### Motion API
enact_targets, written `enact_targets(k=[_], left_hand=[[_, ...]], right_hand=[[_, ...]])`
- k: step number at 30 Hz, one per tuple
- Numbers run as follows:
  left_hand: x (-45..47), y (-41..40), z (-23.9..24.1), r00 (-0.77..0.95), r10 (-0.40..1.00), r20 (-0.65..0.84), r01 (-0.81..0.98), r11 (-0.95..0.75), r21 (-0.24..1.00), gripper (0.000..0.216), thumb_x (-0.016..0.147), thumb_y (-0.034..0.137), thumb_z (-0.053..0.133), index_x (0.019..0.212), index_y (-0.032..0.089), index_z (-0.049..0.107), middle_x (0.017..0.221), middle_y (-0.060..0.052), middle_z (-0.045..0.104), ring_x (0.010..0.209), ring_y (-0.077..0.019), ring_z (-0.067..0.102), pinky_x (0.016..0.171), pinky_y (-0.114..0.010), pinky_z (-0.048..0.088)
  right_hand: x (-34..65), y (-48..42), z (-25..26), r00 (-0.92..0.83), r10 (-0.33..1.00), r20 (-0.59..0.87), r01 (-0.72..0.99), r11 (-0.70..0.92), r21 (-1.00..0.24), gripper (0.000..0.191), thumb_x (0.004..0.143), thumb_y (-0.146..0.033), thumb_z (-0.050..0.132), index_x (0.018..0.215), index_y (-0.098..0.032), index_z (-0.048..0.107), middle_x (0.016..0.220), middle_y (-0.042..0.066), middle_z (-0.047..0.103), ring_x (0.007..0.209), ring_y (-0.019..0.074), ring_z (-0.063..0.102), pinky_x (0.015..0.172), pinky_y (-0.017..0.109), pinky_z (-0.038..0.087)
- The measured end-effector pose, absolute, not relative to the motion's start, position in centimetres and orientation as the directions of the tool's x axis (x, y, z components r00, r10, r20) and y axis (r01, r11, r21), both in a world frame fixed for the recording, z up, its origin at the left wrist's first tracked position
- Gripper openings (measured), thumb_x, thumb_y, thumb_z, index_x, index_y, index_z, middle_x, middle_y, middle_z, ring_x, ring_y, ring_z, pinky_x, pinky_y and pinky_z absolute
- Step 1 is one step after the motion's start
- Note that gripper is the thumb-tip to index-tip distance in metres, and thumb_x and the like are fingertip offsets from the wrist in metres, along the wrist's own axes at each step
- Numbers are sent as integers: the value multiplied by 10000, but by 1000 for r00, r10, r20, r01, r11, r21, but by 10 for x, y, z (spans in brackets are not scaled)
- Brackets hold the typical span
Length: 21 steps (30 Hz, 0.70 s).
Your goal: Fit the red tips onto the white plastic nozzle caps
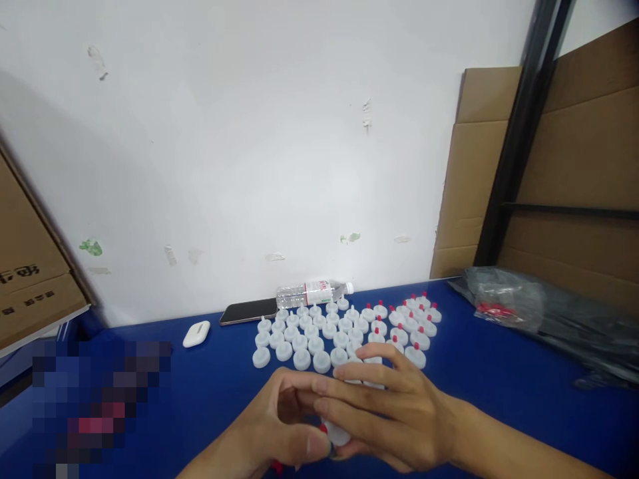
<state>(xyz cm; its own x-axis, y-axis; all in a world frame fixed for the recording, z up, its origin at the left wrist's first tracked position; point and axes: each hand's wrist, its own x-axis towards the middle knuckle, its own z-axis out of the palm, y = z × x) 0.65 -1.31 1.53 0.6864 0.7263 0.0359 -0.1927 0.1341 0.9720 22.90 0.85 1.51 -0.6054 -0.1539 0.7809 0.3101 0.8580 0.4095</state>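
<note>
A smooth, round, translucent white plastic cap (339,436) with a small red tip (323,429) is between the hands, near side. The right hand (404,406) is closed around the cap; the left hand (264,426) curls beside the tip, but I cannot tell whether it grips. Fingers hide much of the cap. Its short axis slants, tip roughly leftward. Similar nozzled caps (322,361) stand farther off on the blue tabletop (499,386).

White wall (269,146) (patchy), blue tabletop (210,379)
</note>
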Motion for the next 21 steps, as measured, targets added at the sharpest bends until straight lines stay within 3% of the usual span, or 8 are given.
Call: enact_targets(k=[2, 6, 9, 12, 14, 16, 18, 21], left_hand=[[7, -13, 12, 689, 720, 76, -211, 100, 972, 509, 665, 515, 932, 956, 112, 824, 743, -52, 672, 700, -136, 586, 667, -213, 466], [6, -13, 14, 673, 740, 14, -164, 130, 978, 531, 680, 494, 940, 1047, 131, 819, 794, -56, 709, 745, -138, 611, 703, -206, 449], [5, -11, 15, 661, 750, 10, -98, 73, 992, 588, 685, 531, 935, 1103, 141, 799, 848, -60, 725, 733, -132, 613, 627, -182, 431], [3, -7, 12, 564, 826, 12, 25, -31, 999, 642, 866, 700, 699, 1190, 148, 747, 901, -89, 746, 689, -153, 607, 470, -179, 371], [0, -5, 10, 453, 891, 10, 186, -105, 977, 590, 990, 685, 507, 1151, 170, 746, 927, -94, 761, 703, -175, 611, 460, -203, 362], [-4, -3, 8, 377, 923, 81, 440, -256, 861, 462, 1051, 556, 459, 1033, 204, 758, 925, -67, 762, 738, -185, 604, 544, -244, 399], [-7, 0, 7, 379, 894, 239, 683, -444, 580, 367, 1065, 392, 446, 949, 213, 745, 891, -54, 741, 809, -213, 599, 672, -303, 431], [-8, 2, 5, 466, 821, 328, 813, -544, 208, 346, 1049, 252, 393, 921, 193, 709, 868, -82, 704, 911, -275, 587, 731, -365, 434]], right_hand=[[228, 7, 16, -609, -149, 779, 308, 861, 406, 284, 1109, -314, 500, 1149, -163, 737, 1166, -17, 779, 1076, 138, 651, 1017, 330, 459], [226, 4, 17, -617, -111, 779, 310, 876, 370, 272, 1090, -295, 509, 1178, -148, 720, 1192, 7, 771, 1054, 140, 668, 1016, 336, 459], [229, 9, 17, -624, -128, 771, 287, 880, 379, 247, 1049, -235, 517, 1157, -125, 711, 1180, 40, 773, 1032, 147, 685, 1005, 352, 462], [241, 25, 19, -624, -122, 772, 329, 855, 401, 210, 1017, -202, 555, 1161, -129, 689, 1158, 57, 777, 994, 156, 700, 975, 366, 460], [255, 42, 21, -597, -4, 802, 447, 829, 336, 205, 1005, -195, 588, 1191, -163, 668, 1174, 57, 770, 989, 160, 706, 983, 373, 446], [271, 59, 25, -509, 179, 842, 604, 771, 202, 185, 998, -241, 601, 1171, -203, 655, 1136, 42, 774, 996, 180, 709, 991, 381, 434], [286, 73, 28, -448, 303, 841, 693, 712, 113, 159, 992, -242, 564, 1110, -181, 651, 1051, 67, 770, 920, 215, 701, 994, 425, 419], [304, 87, 30, -407, 464, 787, 772, 635, 25, 189, 991, -224, 457, 915, -194, 627, 806, 31, 724, 704, 193, 625, 935, 417, 415]])
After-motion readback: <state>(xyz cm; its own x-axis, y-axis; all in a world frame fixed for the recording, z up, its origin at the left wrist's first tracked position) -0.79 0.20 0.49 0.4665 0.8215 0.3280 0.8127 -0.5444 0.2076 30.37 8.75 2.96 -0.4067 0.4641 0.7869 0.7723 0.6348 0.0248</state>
